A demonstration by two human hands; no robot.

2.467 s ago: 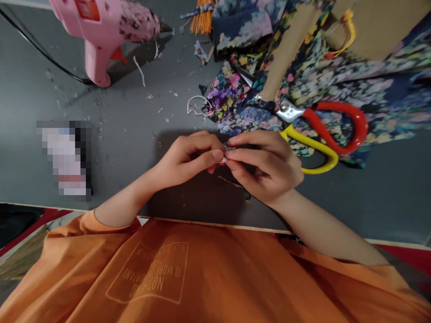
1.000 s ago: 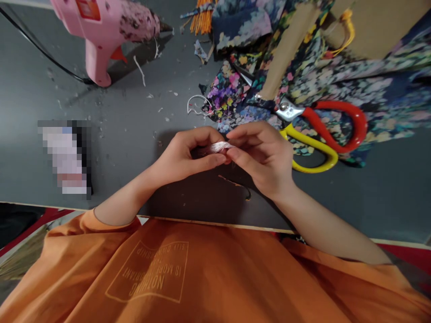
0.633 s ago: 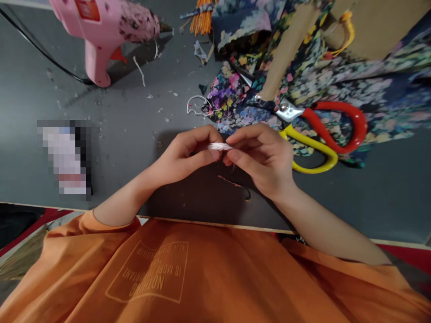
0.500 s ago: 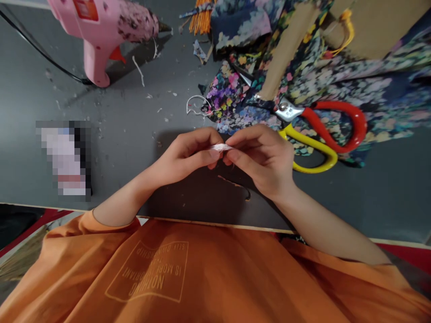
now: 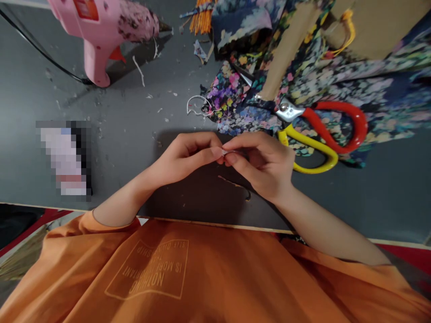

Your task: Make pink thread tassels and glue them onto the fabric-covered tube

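My left hand [image 5: 183, 158] and my right hand [image 5: 261, 163] meet fingertip to fingertip above the grey table [image 5: 134, 134], near its front edge. Both are closed in a pinch on a tiny pale piece [image 5: 224, 152], which is mostly hidden between the fingers; I cannot make out what it is. Scissors with one red and one yellow handle [image 5: 316, 134] lie just right of my right hand, partly on floral fabric [image 5: 242, 103].
A pink glue gun [image 5: 104, 31] with a black cord stands at the back left. A small bent wire hook [image 5: 197, 105] lies beyond my hands. Orange tassels [image 5: 202, 18] and brown cardboard [image 5: 370, 27] sit at the back. Glue scraps dot the table. A blurred object [image 5: 65, 157] lies at left.
A white strip that showed between my fingertips half a second ago is now almost hidden. My right hand has dropped slightly and closed in on the left.
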